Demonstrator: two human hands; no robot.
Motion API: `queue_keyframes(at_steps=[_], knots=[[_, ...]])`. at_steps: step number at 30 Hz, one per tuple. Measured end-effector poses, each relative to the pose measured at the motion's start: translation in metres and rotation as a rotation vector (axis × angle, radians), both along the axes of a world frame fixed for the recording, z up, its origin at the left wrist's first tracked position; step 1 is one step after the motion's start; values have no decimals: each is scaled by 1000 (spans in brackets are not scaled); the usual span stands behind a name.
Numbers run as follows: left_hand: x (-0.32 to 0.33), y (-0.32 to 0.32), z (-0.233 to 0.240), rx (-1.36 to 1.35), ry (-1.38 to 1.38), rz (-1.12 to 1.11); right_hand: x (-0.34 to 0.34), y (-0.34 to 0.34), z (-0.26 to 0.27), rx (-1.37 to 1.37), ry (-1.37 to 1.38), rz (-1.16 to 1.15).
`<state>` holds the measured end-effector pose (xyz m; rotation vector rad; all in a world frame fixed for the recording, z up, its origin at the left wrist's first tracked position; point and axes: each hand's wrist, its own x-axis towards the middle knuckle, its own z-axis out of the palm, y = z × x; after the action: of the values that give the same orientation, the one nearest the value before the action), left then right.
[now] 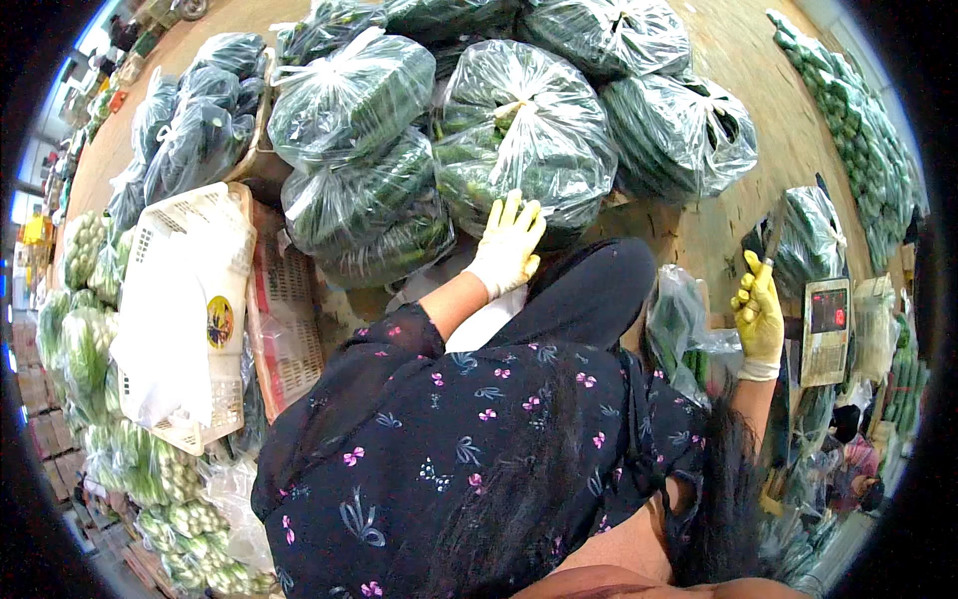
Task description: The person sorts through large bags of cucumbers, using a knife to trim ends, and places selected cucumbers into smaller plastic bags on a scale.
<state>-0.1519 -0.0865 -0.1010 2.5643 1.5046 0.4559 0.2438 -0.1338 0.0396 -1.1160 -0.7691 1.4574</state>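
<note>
My left hand (509,243), in a pale yellow glove, rests with its fingers spread against the lower front of a tied clear plastic bag of green vegetables (524,142). My right hand (760,318), gloved alike, is raised at the right beside a digital scale (825,333) with a lit red display. Its fingers are closed around a thin grey blade-like tool (776,228) that points away from me; its exact kind is unclear. Just beyond that hand lies a smaller tied bag of green vegetables (812,232). Both gloves look stained at the fingers.
More filled bags (352,97) are stacked in front, others (677,135) right of centre. A white plastic crate (232,404) and a red-lined crate (288,322) stand left. Bagged pale vegetables (86,352) line the far left. Loose plastic bags (677,314) lie near my right knee. People are at lower right.
</note>
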Motion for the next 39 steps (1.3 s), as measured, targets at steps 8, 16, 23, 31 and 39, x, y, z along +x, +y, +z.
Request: queue_keyframes(at_steps=[8,16,23,31,39], knots=[[-55,1,15,-393,-360,163,-72,41,7,-20,-674,225],[-88,117,25,-362,-594,392,-112,89,-9,184,-1215,449],[-62,213,-2,-391,-374,529,-134,117,-29,73,-1362,572],[4,251,20,-520,31,486,-136,142,-50,121,-1418,415],[-11,289,-5,-555,-195,365,-128,171,-80,125,-1453,320]])
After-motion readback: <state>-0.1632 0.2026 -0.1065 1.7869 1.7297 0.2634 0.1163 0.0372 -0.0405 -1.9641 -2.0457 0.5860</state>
